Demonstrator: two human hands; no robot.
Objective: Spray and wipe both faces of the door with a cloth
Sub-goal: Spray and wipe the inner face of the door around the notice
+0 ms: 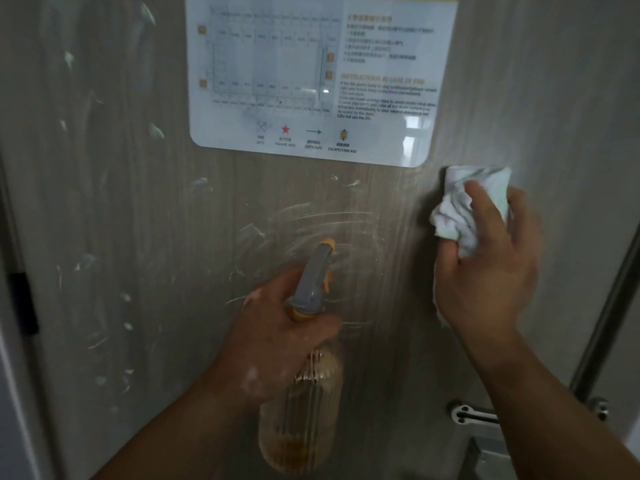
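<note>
A grey-brown wood-grain door (145,209) fills the view, with wet smears and foam streaks across its middle and left side. My left hand (277,334) grips the neck of a clear amber spray bottle (301,410) with a grey and orange trigger head (317,271) aimed at the door. My right hand (491,268) presses a crumpled white cloth (460,209) flat against the door at the right, just under the corner of the notice.
A laminated white evacuation notice (318,74) is stuck to the upper door. A metal door chain fitting (474,415) sits at the lower right, beside the metal door frame edge (606,313). A dark hinge or latch plate (24,303) shows on the left edge.
</note>
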